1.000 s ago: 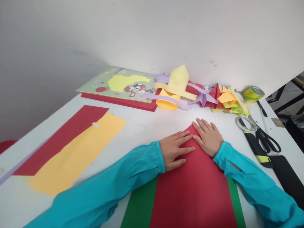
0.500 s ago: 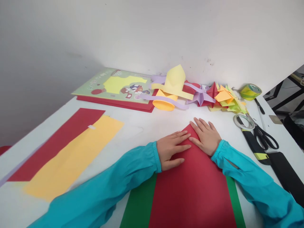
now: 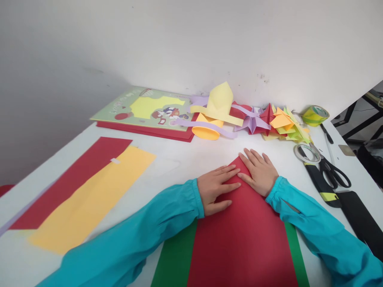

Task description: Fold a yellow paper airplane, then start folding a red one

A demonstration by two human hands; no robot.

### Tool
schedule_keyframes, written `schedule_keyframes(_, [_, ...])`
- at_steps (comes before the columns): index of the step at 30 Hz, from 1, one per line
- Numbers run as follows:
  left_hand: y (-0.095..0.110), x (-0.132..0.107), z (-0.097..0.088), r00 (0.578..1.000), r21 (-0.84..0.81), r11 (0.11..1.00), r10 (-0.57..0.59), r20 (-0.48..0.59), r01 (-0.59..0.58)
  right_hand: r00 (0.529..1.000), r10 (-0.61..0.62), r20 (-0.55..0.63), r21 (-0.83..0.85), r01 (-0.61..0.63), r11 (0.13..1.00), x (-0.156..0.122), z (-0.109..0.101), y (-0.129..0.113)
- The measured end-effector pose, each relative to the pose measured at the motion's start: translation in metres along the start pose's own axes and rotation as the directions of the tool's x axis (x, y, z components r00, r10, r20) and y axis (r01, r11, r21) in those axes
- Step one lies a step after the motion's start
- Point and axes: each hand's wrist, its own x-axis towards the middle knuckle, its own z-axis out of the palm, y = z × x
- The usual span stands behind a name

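Note:
A large sheet of red paper [image 3: 242,235] lies in front of me, its far end coming to a point. Green paper [image 3: 175,257] shows beneath it along both sides. My left hand [image 3: 218,189] lies flat on the left side of the point, fingers spread. On the right side, my right hand [image 3: 259,171] rests with fingers stretched out over the sloping edge near the tip. Both palms face down, and the fingertips of the two hands nearly meet. Part of the red paper's edges is hidden under my hands.
At left lie red paper [image 3: 70,181] and yellow-orange paper [image 3: 98,203]. A green picture book [image 3: 119,105] and folded paper shapes [image 3: 254,121] line the wall. Scissors [image 3: 332,171], a tape roll [image 3: 307,153], a black-and-yellow cutter [image 3: 320,185] and yellow-green tape [image 3: 315,115] are at right.

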Motion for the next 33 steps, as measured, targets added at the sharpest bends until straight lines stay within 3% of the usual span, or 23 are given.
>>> schedule_keyframes(33, [0.0016, 0.0014, 0.001, 1.0, 0.011, 1.0, -0.025, 0.009, 0.025, 1.0, 0.01, -0.012, -0.006, -0.01, 1.0, 0.0, 0.0023, -0.0011])
